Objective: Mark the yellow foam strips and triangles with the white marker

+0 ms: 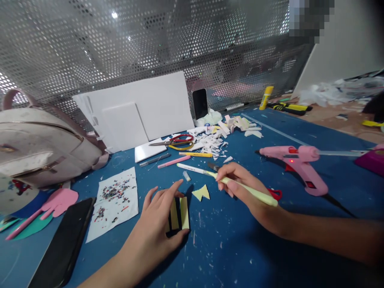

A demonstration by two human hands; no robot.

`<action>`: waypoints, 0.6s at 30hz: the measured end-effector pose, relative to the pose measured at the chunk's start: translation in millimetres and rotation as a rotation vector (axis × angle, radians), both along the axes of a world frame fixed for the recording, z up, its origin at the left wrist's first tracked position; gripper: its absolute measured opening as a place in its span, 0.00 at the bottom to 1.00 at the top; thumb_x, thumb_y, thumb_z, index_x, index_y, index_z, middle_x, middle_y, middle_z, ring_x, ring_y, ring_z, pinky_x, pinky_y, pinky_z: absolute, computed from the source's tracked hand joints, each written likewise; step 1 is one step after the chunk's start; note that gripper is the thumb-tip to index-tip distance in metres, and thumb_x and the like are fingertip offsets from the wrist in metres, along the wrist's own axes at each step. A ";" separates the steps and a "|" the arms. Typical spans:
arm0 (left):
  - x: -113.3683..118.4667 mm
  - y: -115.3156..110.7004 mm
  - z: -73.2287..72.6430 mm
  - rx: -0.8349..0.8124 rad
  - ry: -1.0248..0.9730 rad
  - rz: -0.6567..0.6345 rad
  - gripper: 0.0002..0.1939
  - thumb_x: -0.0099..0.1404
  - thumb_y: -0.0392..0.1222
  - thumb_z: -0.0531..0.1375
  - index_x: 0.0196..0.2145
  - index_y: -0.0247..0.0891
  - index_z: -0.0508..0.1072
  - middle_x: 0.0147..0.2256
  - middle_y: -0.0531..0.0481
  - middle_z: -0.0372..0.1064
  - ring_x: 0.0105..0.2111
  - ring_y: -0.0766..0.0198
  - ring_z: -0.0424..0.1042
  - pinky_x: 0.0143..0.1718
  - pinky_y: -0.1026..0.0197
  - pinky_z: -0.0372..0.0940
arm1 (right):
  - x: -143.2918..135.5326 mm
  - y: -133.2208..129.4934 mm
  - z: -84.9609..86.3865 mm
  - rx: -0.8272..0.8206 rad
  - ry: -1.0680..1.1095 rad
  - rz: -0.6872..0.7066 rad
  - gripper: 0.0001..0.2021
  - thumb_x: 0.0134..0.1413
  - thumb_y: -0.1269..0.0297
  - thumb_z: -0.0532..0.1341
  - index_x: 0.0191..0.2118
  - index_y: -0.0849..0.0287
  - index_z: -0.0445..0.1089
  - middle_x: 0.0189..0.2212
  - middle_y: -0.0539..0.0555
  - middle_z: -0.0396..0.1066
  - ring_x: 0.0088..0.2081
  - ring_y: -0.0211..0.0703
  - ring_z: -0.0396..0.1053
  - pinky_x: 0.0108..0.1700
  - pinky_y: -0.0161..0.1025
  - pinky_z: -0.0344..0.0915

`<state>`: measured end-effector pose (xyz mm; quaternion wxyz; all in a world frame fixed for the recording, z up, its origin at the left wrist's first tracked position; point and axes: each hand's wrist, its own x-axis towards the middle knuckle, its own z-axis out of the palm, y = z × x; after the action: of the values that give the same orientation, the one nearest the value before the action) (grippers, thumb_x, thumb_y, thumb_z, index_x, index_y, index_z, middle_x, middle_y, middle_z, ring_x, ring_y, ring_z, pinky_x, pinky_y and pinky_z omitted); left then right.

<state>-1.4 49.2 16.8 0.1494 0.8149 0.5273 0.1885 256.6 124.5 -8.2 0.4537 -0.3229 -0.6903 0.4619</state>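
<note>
My left hand (159,216) rests over a small black piece with pale yellow stripes (184,213), its thumb at the lower edge and fingers across the top; the hand covers part of the piece. My right hand (241,186) grips a light yellow-green pen (259,195) between thumb and fingers, tip toward the upper left. A small pale yellow notched paper piece (201,193) lies between the hands. Just beyond the pen's tip are a white marker (192,168) and a small grey-white stub (186,176).
A pink glue gun (300,160) stands at right, its light red. Scissors (177,141), pens and paper scraps (210,142) lie at the back. At left are a phone (64,244), a beaded sheet (117,200) and a backpack (45,140).
</note>
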 end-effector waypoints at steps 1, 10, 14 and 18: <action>1.4 -1.2 -0.5 0.004 -0.012 -0.002 0.45 0.64 0.34 0.60 0.71 0.51 0.40 0.56 0.47 0.66 0.58 0.51 0.65 0.68 0.29 0.39 | 1.0 -0.9 1.7 0.007 -0.007 0.013 0.10 0.71 0.54 0.55 0.45 0.54 0.65 0.34 0.50 0.65 0.31 0.40 0.61 0.32 0.37 0.58; 7.3 -24.9 -11.5 0.054 -0.069 -0.065 0.50 0.61 0.40 0.65 0.72 0.47 0.39 0.57 0.43 0.67 0.58 0.48 0.67 0.68 0.28 0.40 | 7.2 -18.6 26.8 0.101 -0.080 0.478 0.22 0.74 0.50 0.46 0.42 0.59 0.70 0.35 0.54 0.68 0.36 0.42 0.67 0.41 0.40 0.63; 7.1 -30.0 -13.5 0.054 -0.031 -0.008 0.60 0.53 0.38 0.72 0.71 0.48 0.39 0.58 0.45 0.68 0.61 0.48 0.65 0.69 0.35 0.41 | 1.9 -23.1 31.5 0.012 -0.290 0.538 0.17 0.74 0.55 0.48 0.47 0.60 0.69 0.34 0.55 0.72 0.33 0.41 0.69 0.36 0.38 0.66; 5.7 -30.2 -12.4 0.050 -0.055 -0.010 0.58 0.54 0.36 0.71 0.71 0.47 0.39 0.55 0.49 0.70 0.60 0.52 0.66 0.70 0.42 0.35 | -1.7 -24.9 35.9 -0.021 -0.450 0.428 0.11 0.69 0.58 0.52 0.46 0.57 0.68 0.32 0.53 0.72 0.28 0.40 0.67 0.31 0.36 0.64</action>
<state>4.3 19.0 4.4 0.1445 0.8155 0.5141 0.2232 254.9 99.6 27.7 0.1786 -0.2687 -0.8210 0.4710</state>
